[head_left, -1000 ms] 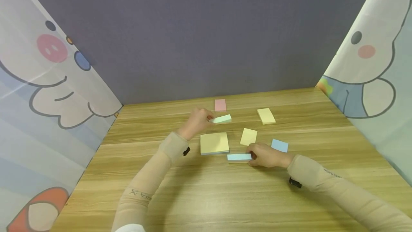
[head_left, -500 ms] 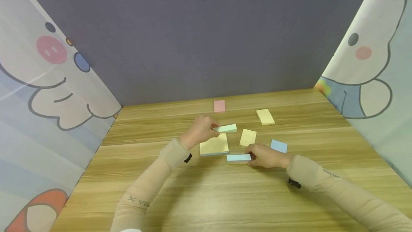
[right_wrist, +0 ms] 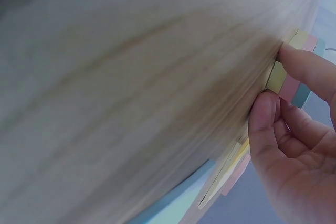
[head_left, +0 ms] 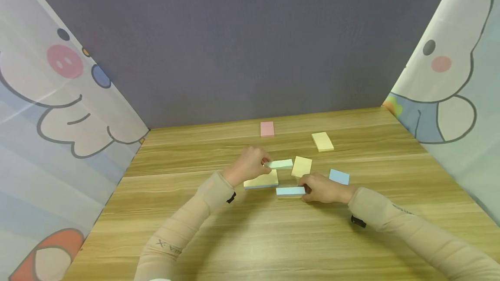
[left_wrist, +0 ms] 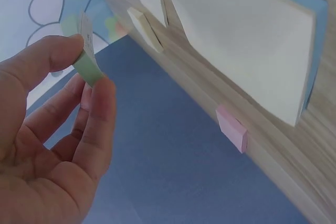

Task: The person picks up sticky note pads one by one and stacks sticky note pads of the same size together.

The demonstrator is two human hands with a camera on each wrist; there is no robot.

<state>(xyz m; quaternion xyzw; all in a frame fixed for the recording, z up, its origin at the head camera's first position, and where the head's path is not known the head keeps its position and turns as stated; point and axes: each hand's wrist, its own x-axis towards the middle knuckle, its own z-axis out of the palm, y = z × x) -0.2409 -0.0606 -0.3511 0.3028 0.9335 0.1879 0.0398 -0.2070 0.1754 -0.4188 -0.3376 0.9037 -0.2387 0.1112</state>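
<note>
My left hand [head_left: 248,167] pinches one end of a narrow light-green sticky note pad [head_left: 280,164] between thumb and fingers. It holds the pad raised, over the back right of a large square stack of yellow and blue sticky notes [head_left: 261,180]. In front and to the right, my right hand [head_left: 323,188] grips the right end of a small layered stack of sticky note pads [head_left: 290,191] on the table. The right wrist view shows its layers: a yellow pad [right_wrist: 276,78] against the wood, then a pink pad [right_wrist: 290,87], then a blue pad [right_wrist: 302,94] outermost.
A pink pad [head_left: 267,129] lies near the table's back edge. One yellow pad [head_left: 322,141] sits at the back right, another yellow pad [head_left: 302,166] just behind my right hand. Beyond that hand lies a blue pad [head_left: 339,176]. A dark panel [head_left: 250,47] stands behind the table.
My left hand has come forward and right with the green pad, from near the pink pad toward the layered stack. The right hand stays where it was, still gripping the stack.
</note>
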